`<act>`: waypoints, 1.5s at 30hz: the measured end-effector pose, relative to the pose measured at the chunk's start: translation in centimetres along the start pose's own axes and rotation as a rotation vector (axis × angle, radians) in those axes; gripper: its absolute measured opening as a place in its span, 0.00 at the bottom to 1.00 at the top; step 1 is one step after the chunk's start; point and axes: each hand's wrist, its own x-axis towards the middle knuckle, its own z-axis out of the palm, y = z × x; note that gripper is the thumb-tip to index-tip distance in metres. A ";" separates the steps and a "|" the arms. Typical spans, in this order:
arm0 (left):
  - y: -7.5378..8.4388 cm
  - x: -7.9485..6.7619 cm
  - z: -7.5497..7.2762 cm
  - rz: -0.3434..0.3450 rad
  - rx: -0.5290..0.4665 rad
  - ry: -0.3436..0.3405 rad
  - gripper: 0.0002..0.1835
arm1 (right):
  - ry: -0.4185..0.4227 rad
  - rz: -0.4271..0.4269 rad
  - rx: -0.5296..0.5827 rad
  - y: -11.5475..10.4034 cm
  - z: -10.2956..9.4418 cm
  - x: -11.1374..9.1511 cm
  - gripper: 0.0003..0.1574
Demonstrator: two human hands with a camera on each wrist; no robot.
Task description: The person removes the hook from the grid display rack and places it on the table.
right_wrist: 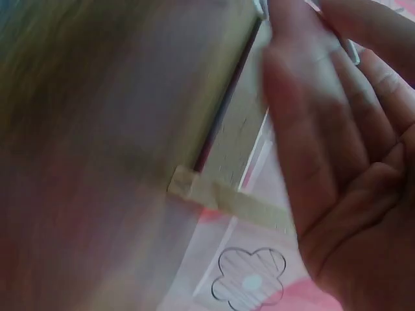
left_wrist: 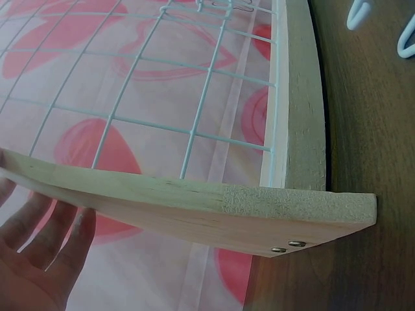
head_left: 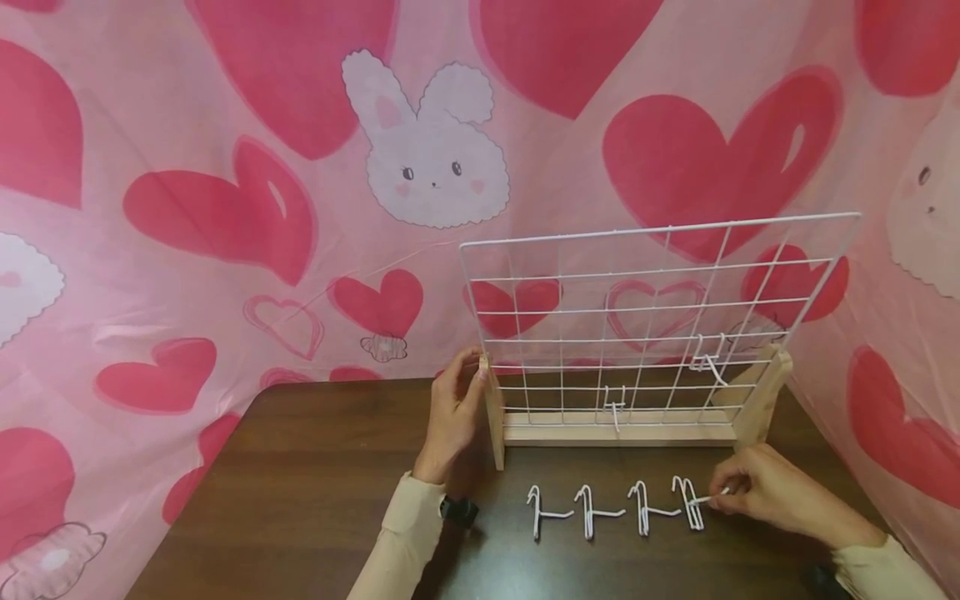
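My left hand (head_left: 448, 421) grips the upper end of the left wooden side piece (head_left: 493, 425) of a white wire grid rack (head_left: 615, 340). In the left wrist view, the fingers (left_wrist: 61, 236) lie along that piece's outer face. My right hand (head_left: 780, 493) pinches the prong of a white wire hook (head_left: 692, 504), the rightmost in a row in front of the rack. Left of it lie more hooks (head_left: 642, 510) of the same kind. Two hooks hang on the grid, one low near the middle (head_left: 615, 406), one higher at the right (head_left: 707, 363).
The rack's wooden base bar (head_left: 622, 433) stands on the dark wooden table (head_left: 322, 492), joining the two side pieces. Behind the table hangs a pink cloth (head_left: 547, 183) with hearts and rabbits. Two screw heads (left_wrist: 296, 244) show in the left side piece.
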 end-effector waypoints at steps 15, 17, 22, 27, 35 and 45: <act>0.0 -0.1 0.0 -0.001 0.006 0.001 0.16 | -0.071 0.159 -0.357 -0.1 -1.2 -0.7 0.21; -0.1 -0.1 0.0 0.004 -0.002 -0.001 0.17 | -0.089 0.200 -0.375 -0.4 -1.1 -0.7 0.20; -0.2 -0.1 0.0 -0.004 -0.010 -0.005 0.18 | -0.126 0.242 -0.396 -0.6 -0.9 -0.7 0.18; -0.2 -0.1 0.1 -0.004 -0.009 0.000 0.18 | -0.164 0.280 -0.406 -0.6 -0.8 -0.6 0.18; -0.1 -0.1 0.1 0.004 -0.004 0.007 0.17 | -0.187 0.301 -0.407 -0.8 -0.9 -0.3 0.20; -0.2 0.0 0.1 0.006 -0.003 0.004 0.17 | -0.168 0.278 -0.394 -0.9 -0.7 -0.4 0.21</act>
